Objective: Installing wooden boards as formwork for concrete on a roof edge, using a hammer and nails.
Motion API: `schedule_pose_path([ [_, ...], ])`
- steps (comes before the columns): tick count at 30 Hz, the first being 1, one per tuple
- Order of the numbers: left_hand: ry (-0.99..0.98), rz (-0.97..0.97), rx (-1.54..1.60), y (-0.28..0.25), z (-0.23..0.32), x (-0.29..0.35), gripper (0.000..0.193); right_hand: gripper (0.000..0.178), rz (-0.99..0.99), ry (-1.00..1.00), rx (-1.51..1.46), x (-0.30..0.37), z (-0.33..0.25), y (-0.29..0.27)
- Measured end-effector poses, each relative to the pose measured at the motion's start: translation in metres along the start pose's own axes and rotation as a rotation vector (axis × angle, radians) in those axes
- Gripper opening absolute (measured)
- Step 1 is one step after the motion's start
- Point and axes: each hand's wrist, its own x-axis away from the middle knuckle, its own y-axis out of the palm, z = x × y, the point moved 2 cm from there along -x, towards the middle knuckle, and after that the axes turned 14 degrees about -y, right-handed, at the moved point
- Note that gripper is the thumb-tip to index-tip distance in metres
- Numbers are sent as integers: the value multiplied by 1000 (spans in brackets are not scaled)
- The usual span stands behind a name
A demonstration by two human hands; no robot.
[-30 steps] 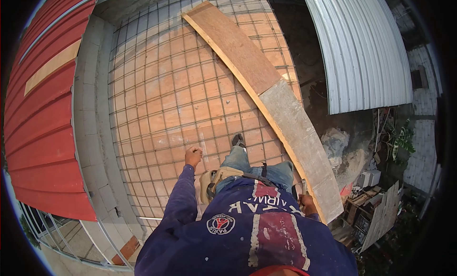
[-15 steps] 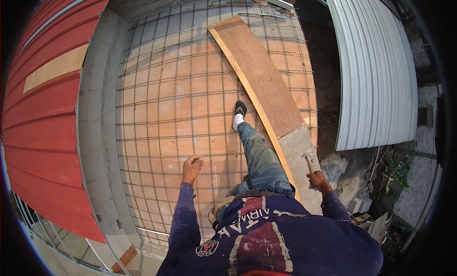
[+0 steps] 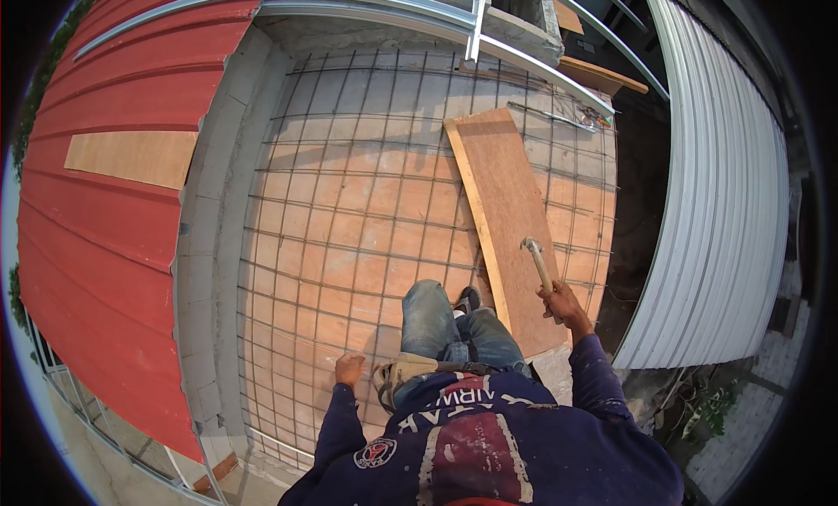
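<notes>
In my right hand (image 3: 566, 303) is a claw hammer (image 3: 543, 266) with a pale handle, its metal head upward above a brown plywood board (image 3: 519, 200). My right fingers wrap around the lower handle. My left hand (image 3: 350, 368) hangs low beside the tool pouch (image 3: 403, 371) at my waist, over the steel bar grid. Its fingers are curled in, and whatever they may hold is hidden. The long board lies on the grid just right of my legs, with a lighter timber strip (image 3: 478, 222) along its left edge.
A grid of steel bars (image 3: 349, 213) covers the plywood deck, with my feet among the bars. Red metal roofing (image 3: 105, 270) and a grey block wall (image 3: 202, 288) border the left. Corrugated grey sheeting (image 3: 720, 209) and a dark gap lie right. Metal channels (image 3: 375, 13) cross the far end.
I have stepped forward along the board, my other leg now showing in front. The hammer has come up over the plywood, and my left hand has dropped closer to my waist.
</notes>
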Motion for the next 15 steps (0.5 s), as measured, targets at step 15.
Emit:
schedule_pose_path([
  [15, 81, 59, -116, -5, 402, -95, 27, 22, 231, 635, -51, -119, -55, 41],
])
